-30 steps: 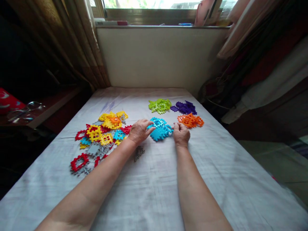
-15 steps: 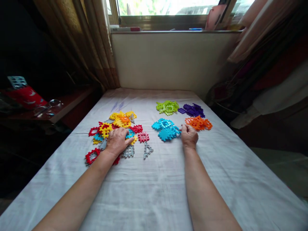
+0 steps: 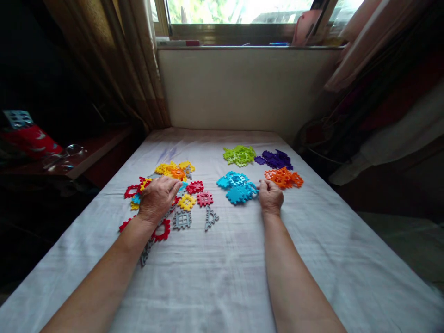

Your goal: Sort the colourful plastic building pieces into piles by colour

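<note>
Over the mixed pile on the left is my left hand [image 3: 157,198], its fingers bent together above a blue piece [image 3: 182,187]; what they hold, if anything, is hidden. Around it lie yellow pieces [image 3: 169,168], red pieces [image 3: 162,230] and a grey window piece [image 3: 182,219]. My right hand [image 3: 271,197] is closed beside the blue pile [image 3: 239,193], with a small bit of blue at its fingertips. Behind and right of that hand sits the orange pile [image 3: 284,177].
Farther back lie a green pile [image 3: 239,156] and a purple pile [image 3: 275,159] on the white sheet [image 3: 215,277]. A dark side table [image 3: 100,148] at the left bears glasses [image 3: 65,157] and a red pouch [image 3: 33,141]. Curtains hang at the left.
My left hand has moved left and slightly toward me, uncovering a yellow piece and a red frame piece. My right hand stays beside the blue pile. The view has shifted slightly.
</note>
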{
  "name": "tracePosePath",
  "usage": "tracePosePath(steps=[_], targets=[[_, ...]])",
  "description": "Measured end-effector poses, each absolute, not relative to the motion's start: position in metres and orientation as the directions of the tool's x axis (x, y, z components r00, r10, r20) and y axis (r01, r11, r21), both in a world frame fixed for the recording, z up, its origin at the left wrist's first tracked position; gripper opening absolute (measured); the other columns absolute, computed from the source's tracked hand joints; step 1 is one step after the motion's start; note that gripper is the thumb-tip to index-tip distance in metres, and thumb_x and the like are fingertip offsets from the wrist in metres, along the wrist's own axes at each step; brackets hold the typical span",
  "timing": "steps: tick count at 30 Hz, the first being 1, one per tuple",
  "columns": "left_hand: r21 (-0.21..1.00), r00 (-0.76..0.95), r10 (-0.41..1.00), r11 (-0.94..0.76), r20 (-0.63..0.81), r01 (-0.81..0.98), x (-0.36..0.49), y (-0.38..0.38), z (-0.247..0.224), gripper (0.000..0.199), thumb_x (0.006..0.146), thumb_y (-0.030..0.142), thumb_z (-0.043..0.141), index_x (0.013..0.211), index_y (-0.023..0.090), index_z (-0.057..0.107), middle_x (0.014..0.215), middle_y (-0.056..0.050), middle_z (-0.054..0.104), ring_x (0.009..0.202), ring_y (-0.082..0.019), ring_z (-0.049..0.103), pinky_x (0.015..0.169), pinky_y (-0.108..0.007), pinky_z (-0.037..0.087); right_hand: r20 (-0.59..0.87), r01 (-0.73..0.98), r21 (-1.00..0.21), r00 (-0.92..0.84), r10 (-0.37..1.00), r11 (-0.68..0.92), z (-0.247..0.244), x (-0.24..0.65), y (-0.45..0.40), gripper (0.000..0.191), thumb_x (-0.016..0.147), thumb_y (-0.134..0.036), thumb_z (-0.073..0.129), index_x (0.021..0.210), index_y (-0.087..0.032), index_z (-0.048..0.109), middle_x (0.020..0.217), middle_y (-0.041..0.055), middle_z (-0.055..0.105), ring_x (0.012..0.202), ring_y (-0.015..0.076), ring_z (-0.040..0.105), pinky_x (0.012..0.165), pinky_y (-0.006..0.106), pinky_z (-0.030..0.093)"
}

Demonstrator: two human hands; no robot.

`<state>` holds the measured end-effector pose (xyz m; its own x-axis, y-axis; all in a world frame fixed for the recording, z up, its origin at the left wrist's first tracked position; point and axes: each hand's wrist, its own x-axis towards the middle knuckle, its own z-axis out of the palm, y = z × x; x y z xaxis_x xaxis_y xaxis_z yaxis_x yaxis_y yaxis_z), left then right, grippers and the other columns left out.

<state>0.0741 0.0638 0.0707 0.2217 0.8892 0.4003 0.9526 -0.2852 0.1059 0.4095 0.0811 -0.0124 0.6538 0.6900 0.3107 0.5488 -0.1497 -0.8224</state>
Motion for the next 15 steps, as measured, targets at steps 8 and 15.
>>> tracePosePath(steps=[8,15], targets=[[0.622,0.216,0.947,-0.318,0.237,0.715,0.172,0.106,0.07,0.033,0.09,0.044,0.052,0.094,0.021,0.074,0.082,-0.001,0.075,0.073,-0.015,0.066,0.067,-0.025,0.046,0.331,0.559,-0.818,0.647,0.687,-0.133,-0.013,0.409,0.081,0.035,0.083,-0.041,0.046,0.082,-0.02,0.074,0.072,0.0063,0.075,0.074,0.0229,0.068,0.072,0.03,0.048],[0.516,0.27,0.948,-0.319,0.17,0.795,0.231,0.134,0.056,0.025,0.09,0.04,0.056,0.097,0.024,0.073,0.093,-0.004,0.076,0.084,-0.018,0.068,0.073,-0.028,0.049,0.345,0.56,-0.819,0.654,0.673,-0.124,-0.014,0.407,0.081,0.035,0.084,-0.042,0.045,0.082,-0.022,0.074,0.071,0.0049,0.075,0.071,0.021,0.067,0.07,0.029,0.047]])
